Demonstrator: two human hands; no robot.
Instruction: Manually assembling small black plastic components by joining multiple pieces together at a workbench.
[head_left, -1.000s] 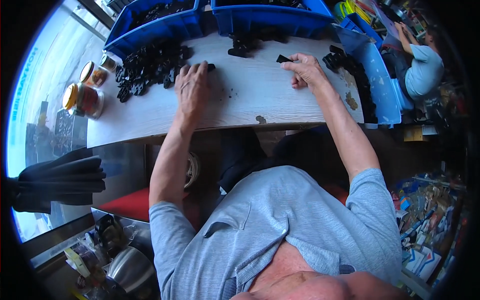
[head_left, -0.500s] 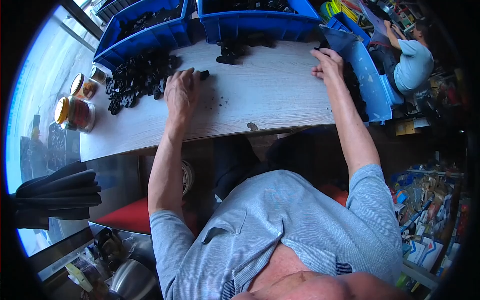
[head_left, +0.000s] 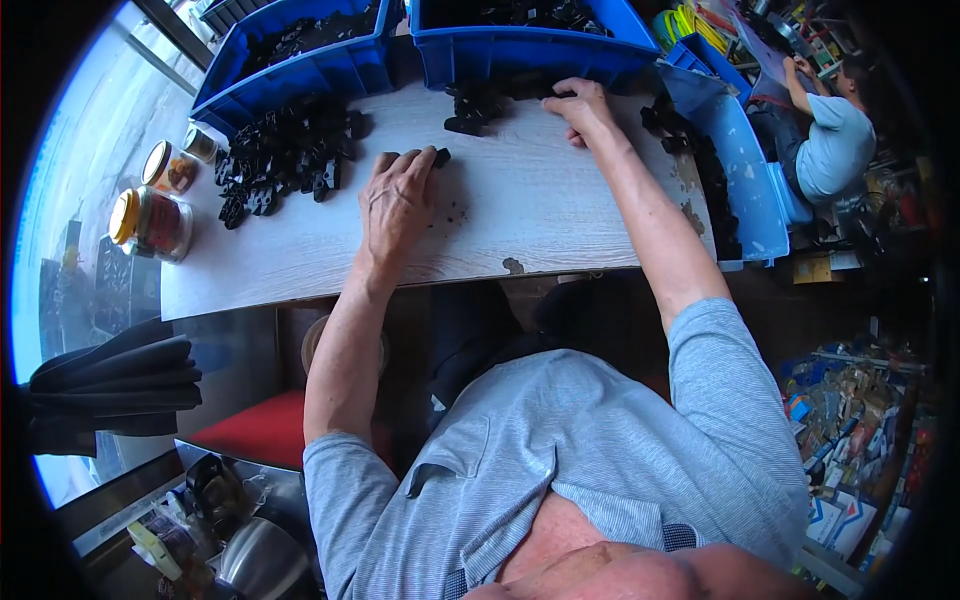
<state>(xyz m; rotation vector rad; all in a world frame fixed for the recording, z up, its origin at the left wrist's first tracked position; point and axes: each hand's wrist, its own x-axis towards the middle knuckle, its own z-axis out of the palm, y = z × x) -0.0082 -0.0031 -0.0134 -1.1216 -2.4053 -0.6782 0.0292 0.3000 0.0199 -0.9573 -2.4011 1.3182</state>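
Observation:
My left hand [head_left: 398, 200] is closed over the table, and a small black plastic part [head_left: 442, 157] sticks out at its fingertips. Farther right and nearer the bins, my right hand [head_left: 588, 112] has its thumb and forefinger pinched around another black part [head_left: 564, 94], mostly hidden by the fingers. That hand is at the right end of a small group of black parts [head_left: 474, 104] in front of the right blue bin. Left of my left hand lies a larger pile of black clip-like parts [head_left: 285, 155].
Two blue bins [head_left: 535, 48] [head_left: 290, 78] of black parts line the far edge of the pale table [head_left: 340, 245]. A lighter blue bin [head_left: 752, 190] stands at its right end. Jars [head_left: 150, 225] sit at the left edge. Another person [head_left: 832, 140] works at far right.
My right hand has moved left from the right-hand bin to the small group of black parts. My left hand has shifted right, away from the pile, still with its black part.

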